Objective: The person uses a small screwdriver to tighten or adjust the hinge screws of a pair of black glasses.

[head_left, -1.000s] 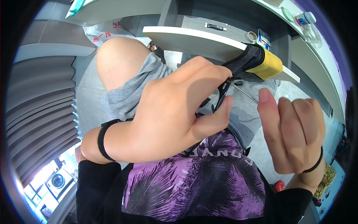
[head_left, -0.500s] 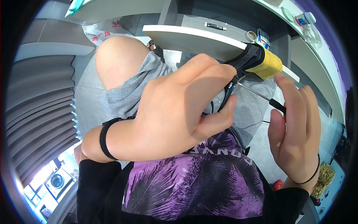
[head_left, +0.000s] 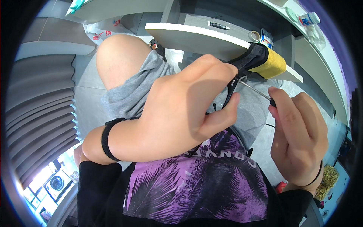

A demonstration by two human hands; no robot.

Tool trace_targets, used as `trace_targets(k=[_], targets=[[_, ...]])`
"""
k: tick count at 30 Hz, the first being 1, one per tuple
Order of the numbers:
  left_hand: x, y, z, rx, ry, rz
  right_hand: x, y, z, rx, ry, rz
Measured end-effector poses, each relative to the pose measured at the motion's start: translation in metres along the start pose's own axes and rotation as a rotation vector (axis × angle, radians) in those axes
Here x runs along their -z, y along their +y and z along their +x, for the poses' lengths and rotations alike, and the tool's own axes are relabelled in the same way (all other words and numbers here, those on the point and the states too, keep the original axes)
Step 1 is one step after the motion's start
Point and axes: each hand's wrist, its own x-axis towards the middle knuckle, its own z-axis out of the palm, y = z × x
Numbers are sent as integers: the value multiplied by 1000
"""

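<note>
My left hand (head_left: 177, 106), fingers bent, holds a slim black object (head_left: 230, 92) with a small curved metal part, mostly hidden by the hand. Curled around the black handle of a thin screwdriver (head_left: 254, 90) is my right hand (head_left: 297, 132), pinching near the top of the handle. The screwdriver’s metal shaft reaches to that object beside my left fingertips. Just beyond them a black-and-yellow cloth item (head_left: 274, 64) hangs over the drawer front. Grey shorts (head_left: 128, 94) on my legs lie below my hands, and my printed purple-and-black top (head_left: 193, 189) is nearest.
An open drawer (head_left: 181, 32) holds a small tube, a tape roll (head_left: 254, 36) and a packet. A white bottle (head_left: 308, 19) stands on the upper right surface. My bare knee (head_left: 121, 60) is at left, near a plastic bag (head_left: 94, 28) and grey curtain (head_left: 41, 106). A washer (head_left: 56, 183) shows lower left.
My right fingers straightened along the screwdriver handle half a second ago and are now curled again, pinching it. My left hand has shifted slightly right since a second ago.
</note>
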Motion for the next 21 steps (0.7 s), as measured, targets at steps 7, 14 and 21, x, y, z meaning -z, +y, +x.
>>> trace_targets(k=[7, 14, 21], targets=[[-2, -4, 5, -14, 54, -32, 1, 1, 3, 225, -24, -278], [-3, -12, 5, 15, -7, -77, 2, 21, 14, 498, -41, -387], [-5, -14, 5, 27, 6, -107, 17, 14, 18, 338, -122, -392]])
